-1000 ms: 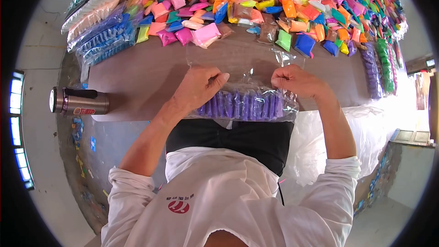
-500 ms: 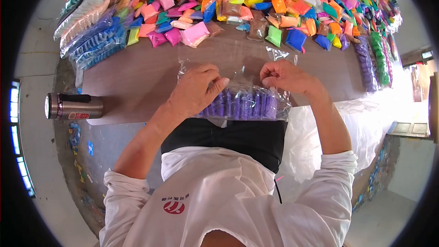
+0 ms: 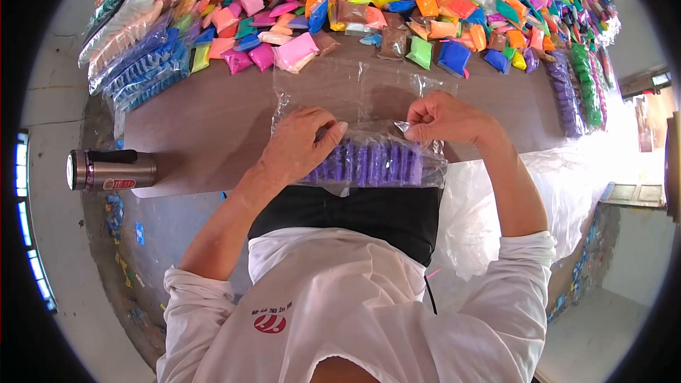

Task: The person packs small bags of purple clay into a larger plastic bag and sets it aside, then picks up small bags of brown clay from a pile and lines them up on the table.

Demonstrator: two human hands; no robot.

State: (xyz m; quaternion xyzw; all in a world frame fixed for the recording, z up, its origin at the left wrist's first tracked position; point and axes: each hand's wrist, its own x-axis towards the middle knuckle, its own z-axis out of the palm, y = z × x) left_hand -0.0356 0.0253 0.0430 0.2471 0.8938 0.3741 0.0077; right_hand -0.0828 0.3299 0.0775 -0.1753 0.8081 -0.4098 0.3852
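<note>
A clear plastic bag lies at the table's front edge, its empty part stretching away from me. Inside its near part stands a row of purple packets. My left hand rests on the left side of the bag, fingers bent over the film, thumb pointing right. At the bag's right side, my right hand pinches a bit of the clear film between thumb and curled fingers. Whether the left fingers grip any film cannot be made out.
Many small colourful packets are heaped along the back of the brown table. Filled bags lie at the left; purple and green ones lie right. A steel flask lies at the left edge.
My right hand now has a folded bit of film showing at its fingertips. My left hand has shifted slightly on the bag. The view has moved a little.
</note>
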